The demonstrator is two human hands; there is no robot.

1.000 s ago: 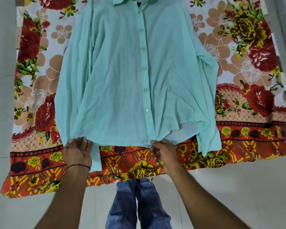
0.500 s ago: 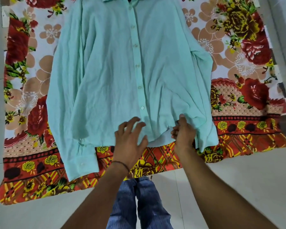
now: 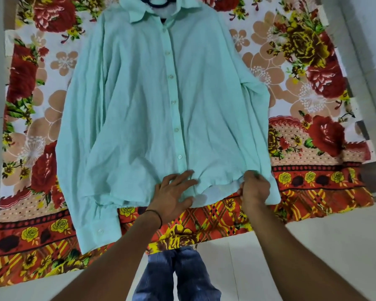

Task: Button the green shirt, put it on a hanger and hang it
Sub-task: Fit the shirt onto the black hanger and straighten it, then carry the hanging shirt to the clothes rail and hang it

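Note:
The pale green shirt [image 3: 139, 109] lies flat, front up, on a floral cloth, its buttons closed down the placket. A dark hanger [image 3: 159, 2] shows inside the collar at the top edge. My left hand [image 3: 174, 192] rests flat with fingers spread on the hem just below the lowest button. My right hand [image 3: 253, 187] pinches the hem at the shirt's right side. The left sleeve hangs down past the hem toward me.
The floral cloth [image 3: 308, 101] covers the floor under the shirt, with pale tiles [image 3: 313, 246] around it. My legs in blue jeans [image 3: 176, 276] stand at the cloth's near edge.
My left hand left the shirt's left hem corner and moved right to press flat near the placket. My right hand shifted right along the hem. The view tilted up, showing the collar and hanger.

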